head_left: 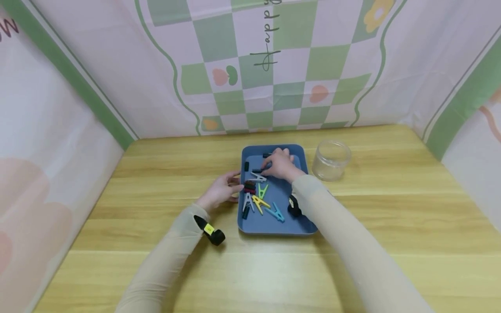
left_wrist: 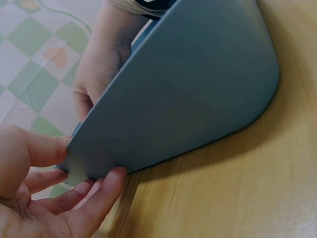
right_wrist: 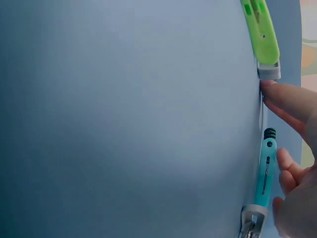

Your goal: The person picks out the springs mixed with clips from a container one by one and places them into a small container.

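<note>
A blue tray (head_left: 278,232) holds several plastic clips shaped like clothespins and small dark ribbed pieces. My left hand (head_left: 221,189) grips the tray's left wall; in the left wrist view its thumb is at the rim and its fingers lie against the outside near the bottom. My right hand (head_left: 281,164) reaches down into the far part of the tray. Its fingertips are right by a dark ribbed piece (head_left: 257,171) and a white clip (head_left: 258,177); I cannot tell whether they pinch one. The right wrist view has a green clip (right_wrist: 262,37) and a teal clip (right_wrist: 266,168) close to the fingers.
A clear round jar (head_left: 331,160) stands on the wooden table (head_left: 156,174) right of the tray. Inside the tray lie a yellow clip (head_left: 259,203), a blue clip (head_left: 275,212), and dark and red pieces (head_left: 249,187). A patterned cloth (head_left: 254,95) hangs behind the table.
</note>
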Demonstrator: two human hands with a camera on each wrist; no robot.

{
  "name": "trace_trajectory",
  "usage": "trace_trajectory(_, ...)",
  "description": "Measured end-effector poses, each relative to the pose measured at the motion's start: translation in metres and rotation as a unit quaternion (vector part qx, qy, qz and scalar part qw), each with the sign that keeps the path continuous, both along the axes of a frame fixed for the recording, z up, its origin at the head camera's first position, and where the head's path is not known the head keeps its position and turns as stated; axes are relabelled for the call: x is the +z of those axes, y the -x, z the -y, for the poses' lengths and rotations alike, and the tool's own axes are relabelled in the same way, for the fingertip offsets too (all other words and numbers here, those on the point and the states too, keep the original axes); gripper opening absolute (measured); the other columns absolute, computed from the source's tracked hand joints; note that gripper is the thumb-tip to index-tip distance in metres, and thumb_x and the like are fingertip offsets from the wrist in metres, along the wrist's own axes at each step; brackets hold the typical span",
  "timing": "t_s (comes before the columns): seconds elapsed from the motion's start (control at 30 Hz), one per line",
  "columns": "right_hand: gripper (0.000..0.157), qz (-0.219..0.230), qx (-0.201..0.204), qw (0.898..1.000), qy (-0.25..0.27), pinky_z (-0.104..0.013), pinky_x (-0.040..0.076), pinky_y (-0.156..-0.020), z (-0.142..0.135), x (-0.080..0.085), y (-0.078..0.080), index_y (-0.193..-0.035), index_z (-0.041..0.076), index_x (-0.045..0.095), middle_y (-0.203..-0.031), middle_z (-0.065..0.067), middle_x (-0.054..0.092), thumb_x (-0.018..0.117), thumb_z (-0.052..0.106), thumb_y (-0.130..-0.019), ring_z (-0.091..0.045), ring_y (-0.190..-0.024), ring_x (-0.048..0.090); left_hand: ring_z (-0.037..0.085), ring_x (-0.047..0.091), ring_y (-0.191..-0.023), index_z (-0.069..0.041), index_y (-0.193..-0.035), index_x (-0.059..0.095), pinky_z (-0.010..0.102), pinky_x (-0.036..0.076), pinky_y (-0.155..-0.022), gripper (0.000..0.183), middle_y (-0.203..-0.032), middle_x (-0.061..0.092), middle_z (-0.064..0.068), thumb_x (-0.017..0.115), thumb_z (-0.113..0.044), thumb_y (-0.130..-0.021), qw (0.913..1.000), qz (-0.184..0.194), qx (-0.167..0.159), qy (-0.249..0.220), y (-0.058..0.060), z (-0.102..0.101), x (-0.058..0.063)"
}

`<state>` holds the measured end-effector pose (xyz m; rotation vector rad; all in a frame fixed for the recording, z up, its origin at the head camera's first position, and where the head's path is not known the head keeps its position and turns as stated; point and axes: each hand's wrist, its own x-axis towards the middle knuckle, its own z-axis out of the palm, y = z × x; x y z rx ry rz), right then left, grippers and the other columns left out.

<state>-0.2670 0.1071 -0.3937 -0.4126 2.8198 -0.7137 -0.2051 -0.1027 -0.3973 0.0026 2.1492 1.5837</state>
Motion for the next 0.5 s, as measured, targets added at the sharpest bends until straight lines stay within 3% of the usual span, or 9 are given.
trace_trajectory(0.23, 0.020, -0.009, -0.001, 1.000, 0.008, -0.055, 0.017, -0.099, -0.0020, -0.0024, 0.0000, -0.099, 0.015, 0.074, -0.144, -0.016, 0.032, 0.072, 0.028, -0.085, -0.038, -0.130, 0.018, 0.032, 0.055, -0.115, -0.013, -0.147, 0.033, 0.037, 0.059, -0.081, 0.058, -0.136, 0.046, 0.017, 0.056, -0.006, -0.094, 1.0000, -0.005, 0.004, 0.003, -0.0007, -0.0007, -0.0010)
trace_trajectory(0.5, 0.021, -0.019, -0.001, 1.000, 0.013, -0.057, 0.015, -0.101, -0.0016, -0.0039, -0.0008, -0.099, 0.014, 0.073, -0.144, -0.016, 0.032, 0.072, 0.029, -0.084, -0.039, -0.133, 0.016, 0.032, 0.055, -0.115, -0.012, -0.147, 0.033, 0.039, 0.059, -0.081, 0.057, -0.135, 0.047, 0.018, 0.056, -0.005, -0.094, 1.0000, -0.005, 0.005, -0.003, -0.0013, -0.0010, -0.0010)
